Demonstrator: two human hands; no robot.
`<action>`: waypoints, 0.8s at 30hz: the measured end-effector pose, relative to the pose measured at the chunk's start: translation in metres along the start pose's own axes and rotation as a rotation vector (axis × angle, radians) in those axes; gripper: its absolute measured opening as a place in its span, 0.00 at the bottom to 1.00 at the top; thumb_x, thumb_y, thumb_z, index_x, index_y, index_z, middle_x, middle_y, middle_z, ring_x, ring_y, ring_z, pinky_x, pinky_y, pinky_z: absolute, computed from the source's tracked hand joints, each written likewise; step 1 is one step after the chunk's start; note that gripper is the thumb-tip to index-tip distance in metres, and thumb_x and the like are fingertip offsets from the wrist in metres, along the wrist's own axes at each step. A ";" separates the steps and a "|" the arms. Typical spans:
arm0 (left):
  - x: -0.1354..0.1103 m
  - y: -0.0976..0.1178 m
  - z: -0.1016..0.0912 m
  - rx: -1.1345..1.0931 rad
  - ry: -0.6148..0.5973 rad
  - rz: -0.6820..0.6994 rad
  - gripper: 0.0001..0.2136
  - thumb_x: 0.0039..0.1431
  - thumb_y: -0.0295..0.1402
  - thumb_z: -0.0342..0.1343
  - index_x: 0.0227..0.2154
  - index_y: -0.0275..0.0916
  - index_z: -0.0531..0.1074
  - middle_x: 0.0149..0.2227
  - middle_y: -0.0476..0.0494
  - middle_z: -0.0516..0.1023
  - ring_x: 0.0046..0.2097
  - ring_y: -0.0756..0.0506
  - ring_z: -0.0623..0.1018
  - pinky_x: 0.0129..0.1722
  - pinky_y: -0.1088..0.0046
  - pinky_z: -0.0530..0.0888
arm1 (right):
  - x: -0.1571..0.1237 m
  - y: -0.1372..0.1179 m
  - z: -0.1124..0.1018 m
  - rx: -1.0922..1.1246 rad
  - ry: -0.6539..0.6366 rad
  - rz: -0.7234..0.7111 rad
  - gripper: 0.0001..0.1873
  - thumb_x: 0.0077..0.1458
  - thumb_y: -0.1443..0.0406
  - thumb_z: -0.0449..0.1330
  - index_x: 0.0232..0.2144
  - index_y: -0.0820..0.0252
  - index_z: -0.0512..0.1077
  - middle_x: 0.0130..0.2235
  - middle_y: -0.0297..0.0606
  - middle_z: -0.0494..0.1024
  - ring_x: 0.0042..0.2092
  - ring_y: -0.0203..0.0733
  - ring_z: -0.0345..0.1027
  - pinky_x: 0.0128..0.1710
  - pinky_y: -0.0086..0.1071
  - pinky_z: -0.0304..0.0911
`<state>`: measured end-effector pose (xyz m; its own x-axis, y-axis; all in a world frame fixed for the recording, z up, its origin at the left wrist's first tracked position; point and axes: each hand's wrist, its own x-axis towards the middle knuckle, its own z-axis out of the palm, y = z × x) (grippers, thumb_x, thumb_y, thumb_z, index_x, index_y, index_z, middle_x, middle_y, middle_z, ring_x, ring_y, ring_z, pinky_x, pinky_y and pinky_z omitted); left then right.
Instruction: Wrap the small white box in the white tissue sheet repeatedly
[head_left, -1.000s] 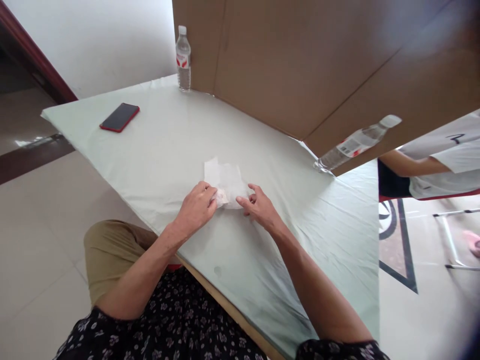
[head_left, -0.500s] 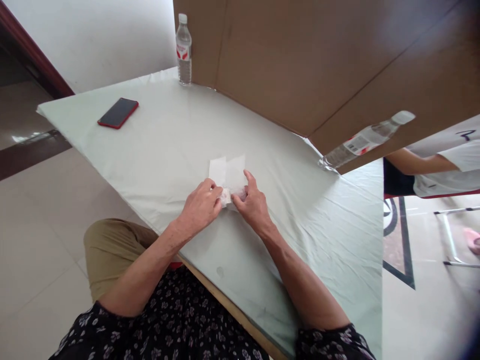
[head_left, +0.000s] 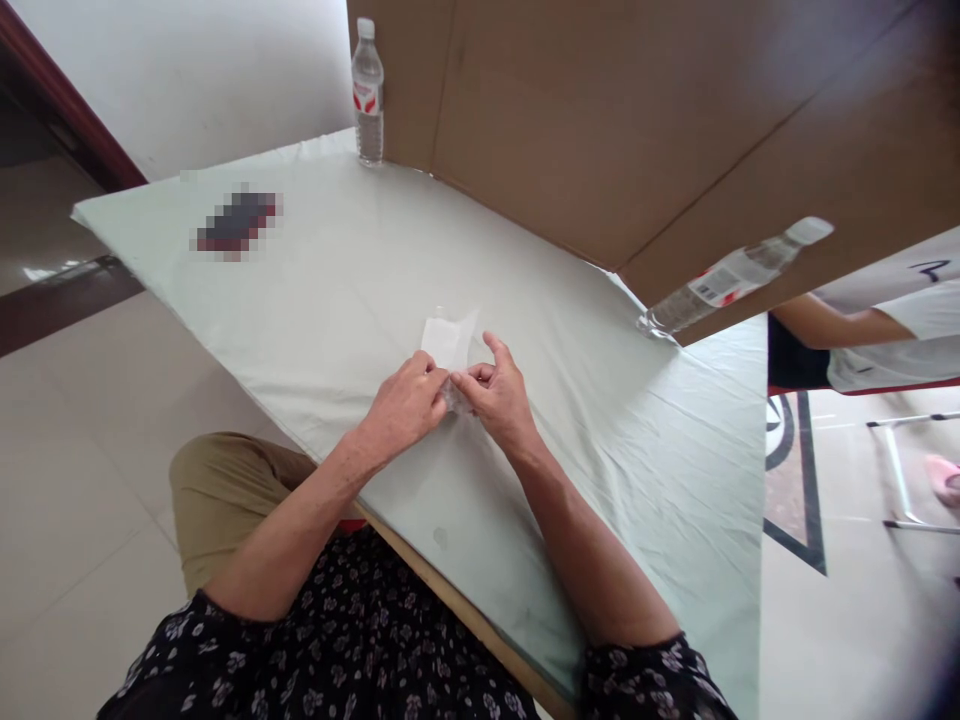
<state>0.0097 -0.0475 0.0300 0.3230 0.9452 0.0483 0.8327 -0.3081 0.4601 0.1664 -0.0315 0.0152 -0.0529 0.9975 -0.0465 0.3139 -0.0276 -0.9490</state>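
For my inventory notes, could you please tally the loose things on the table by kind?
Water bottles: 2, one upright, one leaning against the cardboard.
White paper pieces: 1, pinched by left hand and right hand.
Blurred dark things: 1.
Total: 4.

We are seeing thin white paper [head_left: 448,340], matt and creased, lying on a bench [head_left: 337,280] covered in pale green cloth, smooth with faint wrinkles. Far behind, matt brown cardboard [head_left: 600,120] is standing, and two clear glossy plastic bottles [head_left: 367,90] are catching light. The floor tiles [head_left: 75,450] are looking glossy.
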 end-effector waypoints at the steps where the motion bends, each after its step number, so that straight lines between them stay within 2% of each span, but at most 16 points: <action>1: 0.000 -0.001 0.001 -0.026 0.008 0.000 0.12 0.61 0.21 0.50 0.43 0.34 0.76 0.48 0.36 0.74 0.47 0.41 0.77 0.46 0.66 0.76 | -0.001 0.000 0.001 -0.028 -0.006 -0.019 0.50 0.53 0.55 0.62 0.70 0.67 0.48 0.32 0.32 0.77 0.31 0.39 0.68 0.30 0.34 0.66; 3: 0.000 -0.005 0.005 -0.105 0.044 0.005 0.13 0.60 0.22 0.51 0.45 0.35 0.76 0.47 0.37 0.74 0.44 0.43 0.77 0.44 0.66 0.76 | -0.003 0.001 0.002 -0.095 -0.030 -0.063 0.46 0.55 0.56 0.61 0.70 0.66 0.50 0.35 0.36 0.80 0.33 0.40 0.70 0.35 0.36 0.68; 5: -0.001 -0.010 0.009 -0.220 0.101 0.005 0.17 0.59 0.23 0.52 0.51 0.35 0.73 0.46 0.38 0.74 0.40 0.45 0.76 0.43 0.67 0.76 | -0.006 0.002 0.001 -0.168 -0.059 -0.114 0.41 0.58 0.58 0.58 0.69 0.66 0.53 0.39 0.39 0.82 0.34 0.40 0.72 0.39 0.37 0.69; 8: -0.003 -0.019 0.016 -0.432 0.174 -0.016 0.25 0.56 0.23 0.55 0.58 0.36 0.68 0.47 0.40 0.75 0.34 0.49 0.74 0.41 0.68 0.76 | -0.012 0.002 -0.003 -0.315 -0.126 -0.209 0.36 0.60 0.63 0.54 0.69 0.64 0.54 0.44 0.42 0.82 0.32 0.39 0.72 0.38 0.38 0.69; 11: -0.003 -0.021 0.021 -0.599 0.220 -0.084 0.25 0.54 0.24 0.56 0.57 0.36 0.69 0.47 0.41 0.76 0.32 0.52 0.73 0.38 0.71 0.76 | -0.015 0.002 -0.006 -0.495 -0.187 -0.314 0.39 0.58 0.68 0.52 0.70 0.62 0.50 0.48 0.44 0.82 0.31 0.40 0.72 0.35 0.38 0.67; 15: 0.000 -0.014 0.025 -0.627 0.289 -0.172 0.17 0.56 0.28 0.59 0.50 0.36 0.73 0.47 0.41 0.76 0.30 0.52 0.72 0.38 0.70 0.76 | -0.016 0.002 -0.007 -0.651 -0.209 -0.380 0.41 0.58 0.68 0.52 0.71 0.60 0.46 0.51 0.45 0.81 0.33 0.43 0.74 0.33 0.38 0.66; 18: 0.002 -0.008 0.028 -0.578 0.331 -0.201 0.14 0.58 0.30 0.60 0.47 0.36 0.74 0.46 0.41 0.76 0.30 0.52 0.71 0.39 0.68 0.76 | -0.013 0.002 -0.009 -0.651 -0.231 -0.387 0.42 0.57 0.69 0.52 0.72 0.59 0.45 0.51 0.46 0.81 0.31 0.42 0.73 0.32 0.37 0.65; 24: 0.000 -0.010 0.034 -0.533 0.315 -0.119 0.22 0.56 0.27 0.59 0.54 0.38 0.71 0.47 0.41 0.74 0.30 0.52 0.70 0.39 0.69 0.76 | -0.007 0.004 -0.020 -0.357 -0.332 -0.346 0.45 0.53 0.72 0.52 0.71 0.55 0.45 0.50 0.42 0.81 0.29 0.35 0.71 0.35 0.36 0.69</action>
<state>0.0171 -0.0480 -0.0047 0.0263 0.9811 0.1915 0.4900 -0.1796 0.8530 0.1873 -0.0371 0.0180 -0.4842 0.8695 0.0969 0.5219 0.3760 -0.7656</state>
